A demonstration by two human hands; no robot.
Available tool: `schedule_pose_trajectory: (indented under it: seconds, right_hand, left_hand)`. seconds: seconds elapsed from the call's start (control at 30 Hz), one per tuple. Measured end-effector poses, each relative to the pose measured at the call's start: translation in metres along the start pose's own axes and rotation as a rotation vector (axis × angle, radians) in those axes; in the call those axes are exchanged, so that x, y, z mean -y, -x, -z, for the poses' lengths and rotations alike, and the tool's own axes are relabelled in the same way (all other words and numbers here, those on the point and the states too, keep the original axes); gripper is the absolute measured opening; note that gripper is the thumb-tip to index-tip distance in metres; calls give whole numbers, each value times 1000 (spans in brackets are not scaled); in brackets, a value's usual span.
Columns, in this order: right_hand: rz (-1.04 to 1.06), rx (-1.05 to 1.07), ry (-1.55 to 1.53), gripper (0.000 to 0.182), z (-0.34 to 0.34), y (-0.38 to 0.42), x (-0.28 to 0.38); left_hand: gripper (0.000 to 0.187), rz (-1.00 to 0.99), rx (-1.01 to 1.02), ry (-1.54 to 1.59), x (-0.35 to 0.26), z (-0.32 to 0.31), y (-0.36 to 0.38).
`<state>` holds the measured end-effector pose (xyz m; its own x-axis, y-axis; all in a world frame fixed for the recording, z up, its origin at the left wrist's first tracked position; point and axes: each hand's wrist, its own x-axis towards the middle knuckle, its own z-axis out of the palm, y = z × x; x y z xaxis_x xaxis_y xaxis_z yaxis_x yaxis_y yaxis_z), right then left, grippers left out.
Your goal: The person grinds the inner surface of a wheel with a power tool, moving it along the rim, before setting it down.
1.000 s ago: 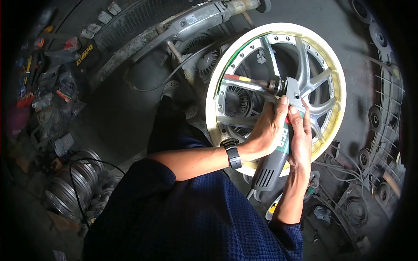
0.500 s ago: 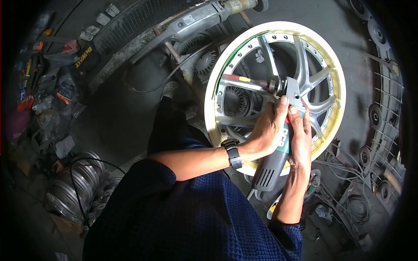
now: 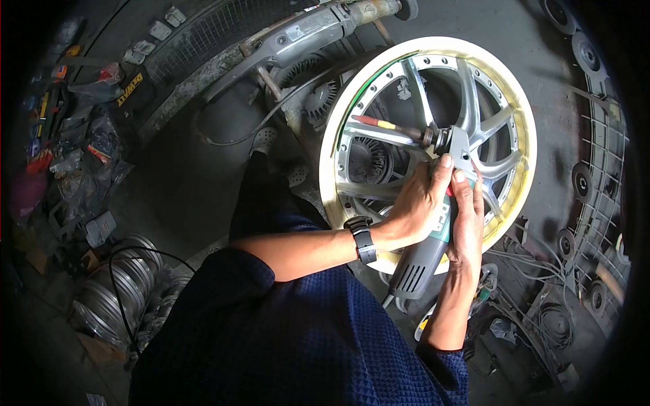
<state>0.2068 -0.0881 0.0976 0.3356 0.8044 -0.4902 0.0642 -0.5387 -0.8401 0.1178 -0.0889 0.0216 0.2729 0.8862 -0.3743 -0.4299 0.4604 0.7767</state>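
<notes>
A green and dark grey power tool point(image 3: 420, 260) is held by both of my hands over a large spoked wheel rim point(image 3: 527, 172) with a yellowish outer edge. My left hand point(image 3: 416, 206), on the arm with a black watch point(image 3: 361, 241), wraps around the tool's body from the left. On its right side, my right hand point(image 3: 467, 220) grips the same body. Both thumbs point up near the metal head point(image 3: 460, 149). From that head a thin shaft with a red and yellow tip point(image 3: 379, 123) reaches left across the spokes.
A long grey machine point(image 3: 308, 37) lies at the top. Stacked metal rims point(image 3: 112, 298) stand at lower left, below bagged items and tools point(image 3: 98, 135). Grinding discs hang on a wire rack point(image 3: 609, 169) at right, with tangled cables point(image 3: 542, 271) beside it.
The tool's head and shaft have shifted slightly to the right and turned a little. Both hands moved with it and kept their hold.
</notes>
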Motion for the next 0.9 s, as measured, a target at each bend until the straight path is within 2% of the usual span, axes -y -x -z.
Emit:
schedule_pose_trajectory:
  seconds: [0.1, 0.17, 0.67, 0.9]
  right_hand:
    - [-23, -10, 35, 72, 0, 1, 2]
    - [-10, -13, 7, 72, 1, -2, -2]
    - [0, 0, -34, 73, -1, -2, -10]
    - [-14, 19, -12, 74, -3, 0, -9]
  left_hand:
    - [83, 5, -34, 5, -3, 0, 1]
    - [83, 70, 28, 13, -6, 3, -2]
    - [78, -27, 26, 4, -6, 10, -3]
    - [79, 20, 37, 0, -7, 13, 1]
